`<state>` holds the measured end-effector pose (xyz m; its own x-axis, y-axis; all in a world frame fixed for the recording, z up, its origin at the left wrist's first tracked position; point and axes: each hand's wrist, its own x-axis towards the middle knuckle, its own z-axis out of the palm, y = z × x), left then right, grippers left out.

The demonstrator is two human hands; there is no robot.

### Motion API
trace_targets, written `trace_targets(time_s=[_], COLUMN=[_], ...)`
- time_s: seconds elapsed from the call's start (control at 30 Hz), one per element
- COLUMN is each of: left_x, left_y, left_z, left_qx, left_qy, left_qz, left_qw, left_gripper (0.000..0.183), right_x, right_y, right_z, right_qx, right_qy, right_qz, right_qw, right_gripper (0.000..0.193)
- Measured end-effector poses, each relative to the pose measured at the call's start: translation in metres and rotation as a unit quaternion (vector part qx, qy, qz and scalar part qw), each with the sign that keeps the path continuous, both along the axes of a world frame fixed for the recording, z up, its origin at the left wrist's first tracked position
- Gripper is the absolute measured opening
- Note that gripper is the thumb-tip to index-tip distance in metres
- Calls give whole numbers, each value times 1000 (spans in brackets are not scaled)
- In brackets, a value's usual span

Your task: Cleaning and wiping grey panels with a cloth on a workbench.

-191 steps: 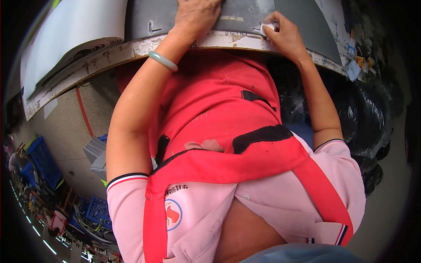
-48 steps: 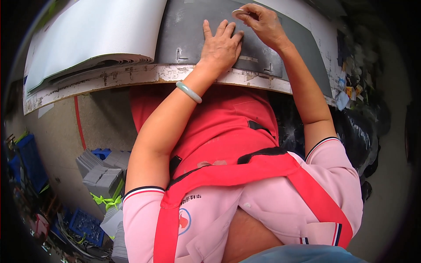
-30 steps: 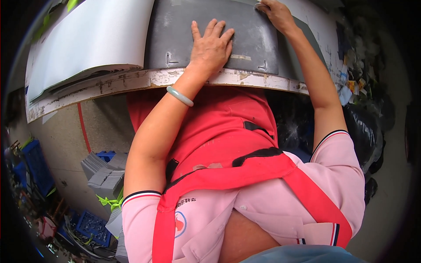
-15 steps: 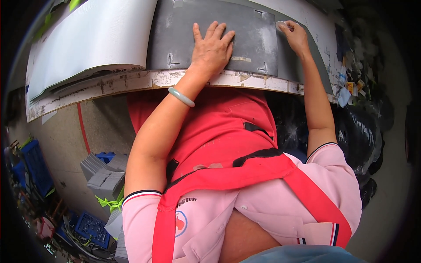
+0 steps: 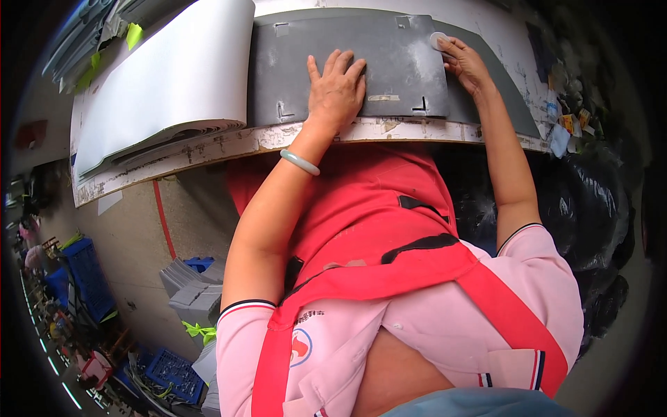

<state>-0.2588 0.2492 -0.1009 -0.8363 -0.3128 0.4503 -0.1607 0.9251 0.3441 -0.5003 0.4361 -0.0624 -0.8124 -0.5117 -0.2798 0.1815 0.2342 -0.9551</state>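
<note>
My left hand (image 5: 336, 90) lies flat with fingers spread on a dark grey rectangular template board (image 5: 389, 66). The board has small L-shaped cut-outs near its corners, whitish smudges and a strip of tape. Under it lies a larger dark grey sheet (image 5: 479, 87), showing past the board's right side. My right hand (image 5: 464, 64) pinches a round white disc (image 5: 438, 41) between thumb and fingers, at the upper part of the board's right edge. Whether the disc touches the sheet, I cannot tell.
A thick folded stack of white sheets (image 5: 167, 83) lies on the table to the left. The worn table edge (image 5: 278, 135) runs before my body. Black plastic bags (image 5: 583, 208) sit at the right below, and blue crates (image 5: 174, 375) and grey stacked pieces (image 5: 196, 295) at the lower left.
The whole view has shifted, so most things appear farther right. The disc has moved slightly nearer along the board's right edge. My left hand stays flat on the board.
</note>
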Motion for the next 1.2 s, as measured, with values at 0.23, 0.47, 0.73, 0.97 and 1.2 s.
trace_targets(time_s=[0.23,0.47,0.73,0.97,1.2], left_x=[22,38,24,35,48], left_y=[6,28,13,4,-15], left_z=[29,44,34,37,46], left_qx=[72,140,40,10,-29], left_qy=[121,28,-114,-104,-163], left_qz=[-77,-200,-194,-194,-188], left_qw=[987,969,974,975,968], left_gripper=[40,17,18,29,22], right_x=[28,-21,10,14,3], right_y=[-14,-17,-14,-17,-11], right_z=[-6,-11,-30,-42,-56], right_qx=[-22,-554,-407,-385,-470], right_qy=[28,-380,-206,-252,-422], right_qz=[174,184,13,-9,58], right_qw=[984,717,890,888,773], right_gripper=[24,30,42,46,45])
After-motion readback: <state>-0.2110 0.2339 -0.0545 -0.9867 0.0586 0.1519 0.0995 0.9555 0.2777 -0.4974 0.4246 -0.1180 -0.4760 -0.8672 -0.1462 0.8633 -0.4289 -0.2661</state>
